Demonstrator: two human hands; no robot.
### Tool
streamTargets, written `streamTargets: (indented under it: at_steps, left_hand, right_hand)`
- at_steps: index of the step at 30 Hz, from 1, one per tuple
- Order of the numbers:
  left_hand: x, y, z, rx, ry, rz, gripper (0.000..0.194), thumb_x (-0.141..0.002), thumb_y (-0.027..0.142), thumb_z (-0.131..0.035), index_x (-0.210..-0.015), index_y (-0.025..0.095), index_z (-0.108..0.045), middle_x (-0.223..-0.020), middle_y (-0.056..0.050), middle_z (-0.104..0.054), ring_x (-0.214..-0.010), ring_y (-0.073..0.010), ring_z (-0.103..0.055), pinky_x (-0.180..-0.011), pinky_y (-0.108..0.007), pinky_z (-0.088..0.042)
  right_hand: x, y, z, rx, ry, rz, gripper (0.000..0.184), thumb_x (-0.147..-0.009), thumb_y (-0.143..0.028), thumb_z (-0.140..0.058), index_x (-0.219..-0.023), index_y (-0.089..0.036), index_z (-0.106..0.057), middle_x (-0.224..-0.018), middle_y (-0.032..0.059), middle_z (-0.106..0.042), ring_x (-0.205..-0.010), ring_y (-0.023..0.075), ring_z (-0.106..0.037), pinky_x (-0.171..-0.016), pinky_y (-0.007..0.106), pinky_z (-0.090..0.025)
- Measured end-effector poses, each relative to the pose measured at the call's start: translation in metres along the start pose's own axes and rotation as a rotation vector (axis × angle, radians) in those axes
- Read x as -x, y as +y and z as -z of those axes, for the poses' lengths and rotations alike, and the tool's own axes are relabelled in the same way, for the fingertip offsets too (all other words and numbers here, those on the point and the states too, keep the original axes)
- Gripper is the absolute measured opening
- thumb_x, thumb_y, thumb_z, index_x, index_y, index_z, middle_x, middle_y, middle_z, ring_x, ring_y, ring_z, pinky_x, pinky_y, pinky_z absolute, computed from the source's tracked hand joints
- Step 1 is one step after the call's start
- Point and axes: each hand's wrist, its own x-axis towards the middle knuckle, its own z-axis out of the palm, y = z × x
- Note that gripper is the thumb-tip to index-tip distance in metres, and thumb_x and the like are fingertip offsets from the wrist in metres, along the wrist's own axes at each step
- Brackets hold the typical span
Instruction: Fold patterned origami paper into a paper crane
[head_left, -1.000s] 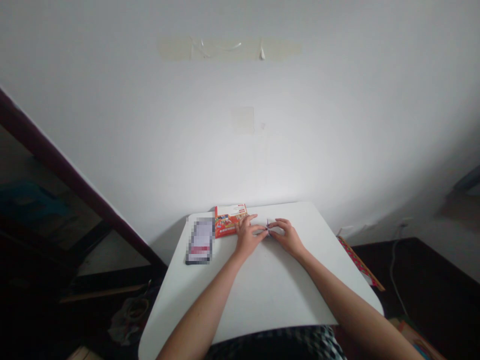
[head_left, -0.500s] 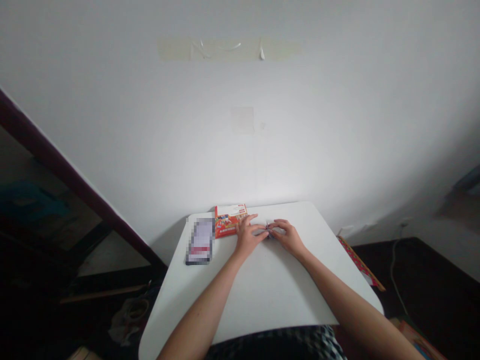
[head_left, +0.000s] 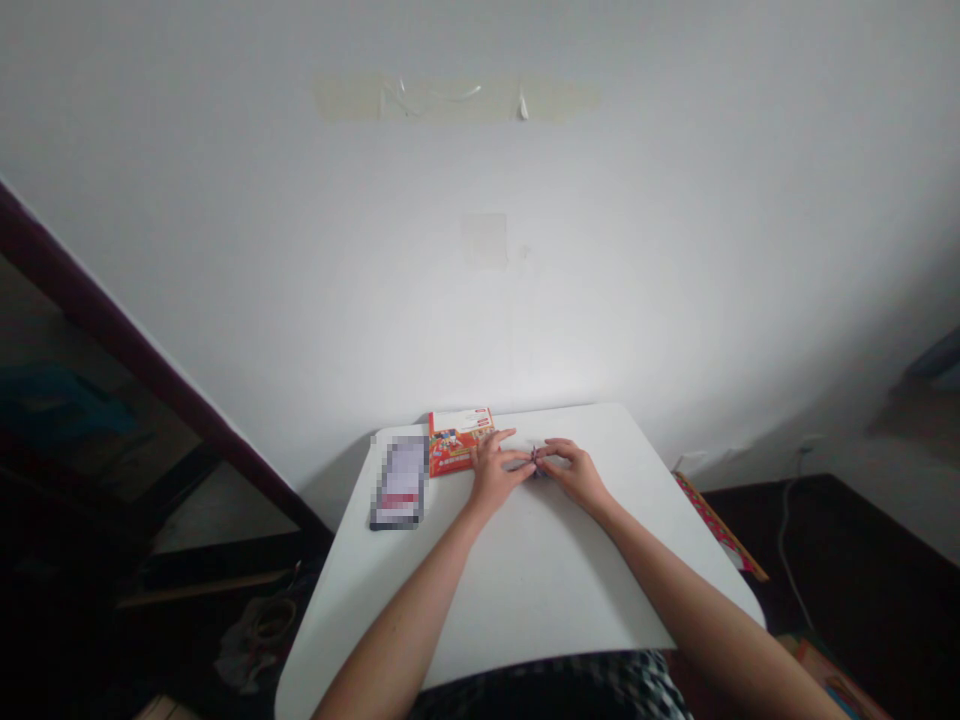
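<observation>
Above the table (head_left: 555,580) — hands (head_left: 493,470) pinching something small.

From here I can see dark clothing (head_left: 525,690) at the person's waist, nearly black across the middle, with a small black-and-whitish check that shows best toward the right side, where the cloth looks softly rumpled. Both forearms are bare, and so are the left hand (head_left: 491,475) and the right hand (head_left: 577,480).
</observation>
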Motion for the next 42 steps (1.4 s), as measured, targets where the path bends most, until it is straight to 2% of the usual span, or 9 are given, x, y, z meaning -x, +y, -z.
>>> streamTargets:
  at_steps: [10, 15, 19, 22, 28, 32, 35, 37, 42]
  left_hand:
    - [-0.002, 0.000, 0.000, 0.006, -0.020, 0.013, 0.009, -0.078, 0.023, -0.083, -0.083, 0.031, -0.083, -0.140, -0.002, -0.065, -0.138, -0.0306, -0.049, -0.118, -0.060, -0.035]
    - [-0.002, 0.002, 0.000, 0.019, -0.038, 0.020, 0.010, -0.078, 0.022, -0.082, -0.083, 0.031, -0.083, -0.140, -0.002, -0.065, -0.139, -0.0312, -0.048, -0.118, -0.061, -0.035]
    - [-0.002, 0.003, -0.001, 0.022, -0.027, 0.019, 0.010, -0.079, 0.021, -0.080, -0.082, 0.030, -0.083, -0.139, -0.002, -0.066, -0.139, -0.0305, -0.047, -0.119, -0.060, -0.034]
    - [-0.002, 0.003, -0.001, 0.021, -0.027, 0.021, 0.008, -0.080, 0.024, -0.080, -0.082, 0.031, -0.083, -0.139, -0.001, -0.066, -0.139, -0.0301, -0.046, -0.120, -0.059, -0.033]
    - [-0.002, 0.004, -0.001, 0.015, -0.016, 0.010, 0.005, -0.082, 0.027, -0.079, -0.080, 0.030, -0.082, -0.138, -0.001, -0.067, -0.138, -0.0299, -0.048, -0.120, -0.059, -0.034]
    - [-0.002, 0.005, 0.000, 0.000, 0.012, -0.021, 0.005, -0.082, 0.027, -0.079, -0.078, 0.029, -0.081, -0.136, -0.002, -0.068, -0.137, -0.0290, -0.049, -0.120, -0.058, -0.036]
    - [-0.003, 0.004, 0.001, 0.006, 0.024, -0.044, 0.008, -0.081, 0.025, -0.080, -0.074, 0.029, -0.081, -0.135, -0.001, -0.068, -0.136, -0.0277, -0.051, -0.120, -0.056, -0.037]
    - [-0.003, 0.004, 0.001, 0.013, 0.031, -0.038, 0.008, -0.081, 0.026, -0.080, -0.074, 0.029, -0.081, -0.135, -0.002, -0.068, -0.135, -0.0275, -0.052, -0.120, -0.055, -0.038]
    - [-0.002, 0.004, 0.000, 0.029, 0.031, -0.034, 0.008, -0.082, 0.026, -0.079, -0.075, 0.030, -0.081, -0.135, -0.001, -0.068, -0.136, -0.0271, -0.052, -0.120, -0.054, -0.038]
  right_hand:
    - [0.001, -0.007, -0.001, -0.003, 0.018, -0.002, 0.017, -0.085, -0.039, -0.069, -0.089, -0.027, -0.080, -0.104, 0.0073, -0.077, -0.124, 0.0283, -0.062, -0.111, 0.048, -0.045]
    - [0.003, -0.014, -0.001, 0.091, 0.055, 0.085, 0.011, -0.085, -0.030, -0.066, -0.090, -0.027, -0.076, -0.106, 0.0070, -0.075, -0.123, 0.0288, -0.060, -0.110, 0.049, -0.043]
    - [0.002, -0.019, 0.001, 0.168, 0.030, 0.177, 0.008, -0.085, -0.025, -0.066, -0.088, -0.027, -0.074, -0.100, 0.0056, -0.075, -0.110, 0.0278, -0.064, -0.106, 0.048, -0.044]
    - [0.001, -0.020, 0.001, 0.197, 0.034, 0.169, 0.007, -0.085, -0.027, -0.066, -0.086, -0.027, -0.073, -0.097, 0.0053, -0.075, -0.101, 0.0270, -0.065, -0.101, 0.047, -0.045]
    - [0.002, -0.019, 0.001, 0.189, 0.044, 0.156, 0.007, -0.085, -0.029, -0.065, -0.082, -0.026, -0.070, -0.091, 0.0042, -0.074, -0.096, 0.0257, -0.064, -0.099, 0.045, -0.045]
    - [0.003, -0.020, -0.001, 0.166, 0.066, 0.129, 0.009, -0.083, -0.031, -0.067, -0.076, -0.026, -0.067, -0.086, 0.0025, -0.073, -0.092, 0.0241, -0.065, -0.107, 0.048, -0.041]
    - [0.003, -0.019, -0.003, 0.138, 0.068, 0.091, 0.009, -0.083, -0.032, -0.066, -0.077, -0.026, -0.069, -0.086, 0.0008, -0.075, -0.093, 0.0236, -0.068, -0.118, 0.054, -0.031]
    - [0.003, -0.018, -0.004, 0.118, 0.087, 0.059, 0.010, -0.083, -0.034, -0.067, -0.080, -0.027, -0.071, -0.088, 0.0010, -0.076, -0.093, 0.0240, -0.069, -0.119, 0.056, -0.029]
    - [0.002, -0.018, -0.003, 0.074, 0.093, 0.047, 0.012, -0.083, -0.035, -0.067, -0.083, -0.028, -0.076, -0.090, 0.0032, -0.077, -0.095, 0.0251, -0.069, -0.107, 0.050, -0.044]
